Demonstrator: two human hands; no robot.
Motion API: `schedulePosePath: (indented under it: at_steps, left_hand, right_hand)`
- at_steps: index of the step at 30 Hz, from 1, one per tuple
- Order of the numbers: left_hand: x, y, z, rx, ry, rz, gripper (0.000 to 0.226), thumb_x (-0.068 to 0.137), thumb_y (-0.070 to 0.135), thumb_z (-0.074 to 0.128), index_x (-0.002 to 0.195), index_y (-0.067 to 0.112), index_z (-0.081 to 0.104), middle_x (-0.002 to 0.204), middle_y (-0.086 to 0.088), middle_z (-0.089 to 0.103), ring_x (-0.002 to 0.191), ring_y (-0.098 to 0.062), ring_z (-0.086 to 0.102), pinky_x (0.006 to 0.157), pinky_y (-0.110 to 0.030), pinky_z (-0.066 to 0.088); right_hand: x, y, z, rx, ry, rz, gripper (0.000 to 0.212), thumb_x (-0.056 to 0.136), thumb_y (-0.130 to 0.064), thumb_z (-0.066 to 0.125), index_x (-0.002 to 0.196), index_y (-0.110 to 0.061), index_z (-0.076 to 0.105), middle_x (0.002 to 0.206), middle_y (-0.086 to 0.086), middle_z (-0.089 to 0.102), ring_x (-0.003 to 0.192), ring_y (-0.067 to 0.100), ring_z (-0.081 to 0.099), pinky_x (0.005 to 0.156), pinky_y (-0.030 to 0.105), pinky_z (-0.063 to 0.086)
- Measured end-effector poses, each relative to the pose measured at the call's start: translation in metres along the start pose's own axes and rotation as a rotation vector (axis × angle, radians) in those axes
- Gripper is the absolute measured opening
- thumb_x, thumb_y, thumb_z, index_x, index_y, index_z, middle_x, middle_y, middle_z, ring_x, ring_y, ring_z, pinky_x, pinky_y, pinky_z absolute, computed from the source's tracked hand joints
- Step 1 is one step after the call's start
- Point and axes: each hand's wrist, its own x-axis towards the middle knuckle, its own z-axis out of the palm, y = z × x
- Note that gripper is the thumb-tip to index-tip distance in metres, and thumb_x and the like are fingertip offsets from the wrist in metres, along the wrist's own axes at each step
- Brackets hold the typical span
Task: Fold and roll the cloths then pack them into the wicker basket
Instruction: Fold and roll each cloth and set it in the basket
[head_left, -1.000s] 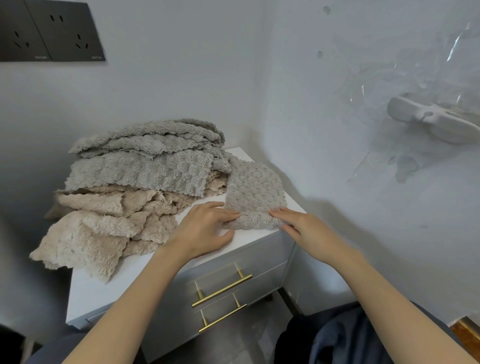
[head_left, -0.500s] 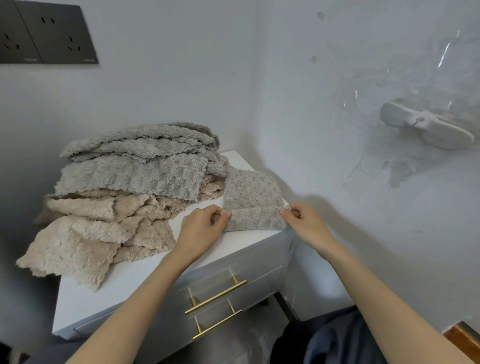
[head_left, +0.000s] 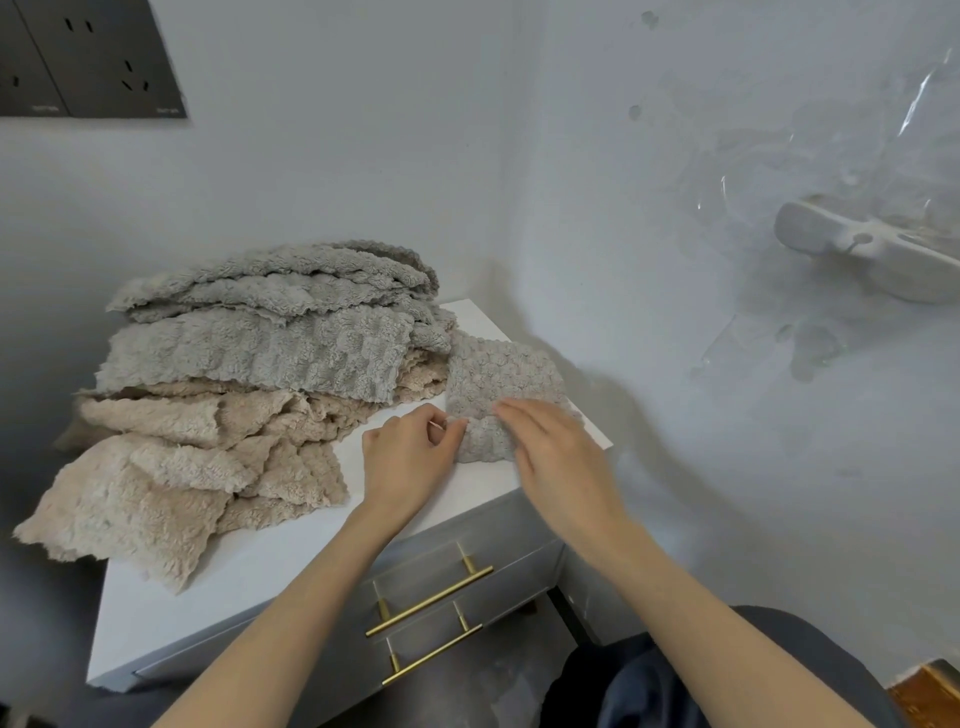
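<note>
Head view, looking down into a room corner. Against that corner, a white cabinet top (head_left: 291, 561).

On its far right part, just beside the right wall (head_left: 675, 364), a small grey cloth (head_left: 501, 374) with a bubbly weave. Far half flat on the white surface, near edge turned up into a thick roll.

At the roll's left end, the left hand (head_left: 410, 457). Fingers curled in, thumb and forefinger pinching the edge of the cloth, wrist low over the cabinet top.

Over the roll's right part, the right hand (head_left: 556, 452). Fingers (head_left: 519, 415) nearly straight and close together, pointing left and away. Palm down over the cloth, nothing clasped. Slightly blurred, so no telling whether the fingertips press the fabric.

Left of the small cloth and touching its far left corner, a tall loose pile. Grey cloths (head_left: 260, 348) on top, beige cloths (head_left: 171, 467) beneath, spread wide and hanging over the cabinet's left edge.

Below the top, two grey drawer fronts (head_left: 509, 540), each with a brass bar: upper handle (head_left: 431, 597) and lower handle (head_left: 434, 657).

High on the left wall (head_left: 311, 156), dark sockets (head_left: 88, 57). On the right wall, a white holder (head_left: 872, 260) under crumpled clear film (head_left: 924, 78).

At the bottom, dark trousers (head_left: 675, 686) under the right forearm. In the bottom right corner, a bit of brown wood (head_left: 930, 691).
</note>
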Motion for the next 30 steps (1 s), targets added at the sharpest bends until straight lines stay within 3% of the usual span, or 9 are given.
schedulePosePath:
  at_steps: [2, 4, 7, 15, 17, 21, 24, 27, 30]
  left_hand:
    - [0.001, 0.001, 0.001, 0.018, -0.003, -0.010, 0.028, 0.091, 0.047, 0.052, 0.077, 0.023, 0.059, 0.065, 0.008, 0.061, 0.079, -0.016, 0.058, 0.078, -0.033, 0.031]
    - [0.002, 0.001, 0.002, 0.034, -0.004, -0.011, 0.029, 0.091, 0.046, 0.051, 0.077, 0.022, 0.058, 0.065, 0.009, 0.060, 0.081, -0.018, 0.058, 0.078, -0.033, 0.031]
    - [0.003, 0.003, 0.002, 0.083, 0.002, 0.005, 0.029, 0.092, 0.048, 0.051, 0.079, 0.023, 0.057, 0.070, 0.010, 0.060, 0.085, -0.019, 0.059, 0.083, -0.035, 0.034]
    - [0.000, 0.005, -0.001, 0.126, 0.040, 0.045, 0.025, 0.091, 0.046, 0.053, 0.090, 0.021, 0.059, 0.071, 0.012, 0.060, 0.088, -0.020, 0.063, 0.087, -0.037, 0.039]
    - [-0.003, 0.004, -0.001, 0.092, 0.087, 0.129, 0.022, 0.091, 0.042, 0.055, 0.101, 0.022, 0.058, 0.074, 0.012, 0.061, 0.085, -0.019, 0.061, 0.083, -0.037, 0.042]
    - [-0.006, 0.001, -0.007, -0.002, 0.104, 0.400, 0.018, 0.092, 0.023, 0.060, 0.109, 0.020, 0.065, 0.104, 0.005, 0.062, 0.099, -0.017, 0.056, 0.082, -0.035, 0.047]
    - [-0.004, -0.003, -0.013, 0.077, -0.011, 0.575, 0.021, 0.087, 0.014, 0.065, 0.106, 0.020, 0.073, 0.111, 0.006, 0.068, 0.106, -0.019, 0.058, 0.091, -0.042, 0.046]
    - [-0.005, -0.008, -0.018, 0.220, -0.109, 0.546, 0.036, 0.088, 0.025, 0.060, 0.123, 0.029, 0.063, 0.125, 0.014, 0.062, 0.126, -0.015, 0.048, 0.105, -0.037, 0.037]
    - [-0.004, -0.012, -0.019, 0.281, -0.167, 0.506, 0.042, 0.093, 0.027, 0.053, 0.135, 0.031, 0.051, 0.132, 0.012, 0.057, 0.131, -0.013, 0.041, 0.107, -0.033, 0.032]
  right_hand:
    - [-0.003, -0.010, 0.009, -0.008, -0.136, -0.003, 0.044, 0.094, -0.004, 0.050, 0.138, -0.009, 0.050, 0.143, 0.005, 0.049, 0.136, 0.024, 0.041, 0.116, 0.035, 0.025]
    - [-0.006, -0.010, 0.017, -0.075, -0.259, -0.007, 0.050, 0.101, -0.013, 0.035, 0.150, -0.014, 0.027, 0.157, 0.000, 0.025, 0.147, 0.021, 0.017, 0.119, 0.029, 0.003]
    - [-0.009, -0.004, 0.020, -0.126, -0.327, 0.032, 0.052, 0.103, -0.015, 0.028, 0.153, -0.016, 0.014, 0.160, -0.001, 0.013, 0.148, 0.020, 0.005, 0.118, 0.028, -0.004]
    - [-0.018, 0.022, 0.008, -0.258, -0.330, 0.157, 0.052, 0.102, -0.016, 0.028, 0.152, -0.013, 0.015, 0.160, 0.002, 0.017, 0.147, 0.014, 0.013, 0.117, 0.026, 0.002]
    - [-0.019, 0.027, 0.002, -0.289, -0.312, 0.180, 0.052, 0.101, -0.016, 0.030, 0.151, -0.013, 0.020, 0.158, 0.001, 0.023, 0.146, 0.013, 0.018, 0.117, 0.028, 0.005]
    - [-0.017, 0.033, -0.003, -0.285, -0.262, 0.170, 0.050, 0.098, -0.013, 0.035, 0.148, -0.016, 0.030, 0.152, -0.003, 0.036, 0.139, 0.011, 0.031, 0.115, 0.026, 0.016]
    - [-0.015, 0.036, -0.005, -0.239, -0.237, 0.212, 0.044, 0.095, -0.011, 0.040, 0.137, -0.021, 0.043, 0.135, -0.005, 0.053, 0.122, 0.017, 0.046, 0.089, 0.032, 0.044]
    - [-0.013, 0.040, -0.006, -0.215, -0.239, 0.222, 0.039, 0.090, -0.009, 0.042, 0.125, -0.021, 0.054, 0.112, -0.004, 0.064, 0.108, 0.019, 0.049, 0.067, 0.030, 0.044]
    - [-0.010, 0.042, -0.005, -0.165, -0.207, 0.238, 0.040, 0.087, -0.006, 0.045, 0.119, -0.022, 0.061, 0.100, -0.003, 0.068, 0.103, 0.019, 0.049, 0.064, 0.030, 0.043]
